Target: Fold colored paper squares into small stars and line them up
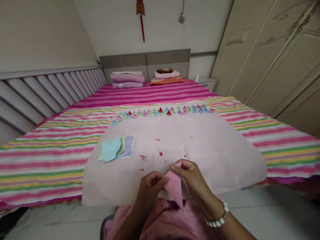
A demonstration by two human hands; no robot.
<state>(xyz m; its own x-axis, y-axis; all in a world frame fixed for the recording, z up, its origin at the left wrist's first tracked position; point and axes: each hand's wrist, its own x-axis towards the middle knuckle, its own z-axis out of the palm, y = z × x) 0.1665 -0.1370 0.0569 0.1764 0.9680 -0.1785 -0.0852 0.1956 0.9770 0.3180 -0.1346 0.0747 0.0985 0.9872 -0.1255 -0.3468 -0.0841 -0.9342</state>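
1. Far left: slatted white rail (50, 72) beside the striped bed (55, 151).
2. Coloured papers (111, 149) lie left on a pale sheet (220, 153); folded pieces (160, 110) line its far edge.
3. Left hand (151, 186): grip pinching pink paper (174, 186) over sheet's near edge.
4. Right hand (195, 176): grip pinching its top corner.
5. Far right: cream wardrobe (275, 60).

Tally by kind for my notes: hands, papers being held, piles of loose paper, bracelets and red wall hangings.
Hands: 2, the left hand and the right hand
Held papers: 1, the pink paper
Piles of loose paper: 1, the paper pile
Bracelets: 1, the white bracelet
Red wall hangings: 1, the wall hanging
Total: 6
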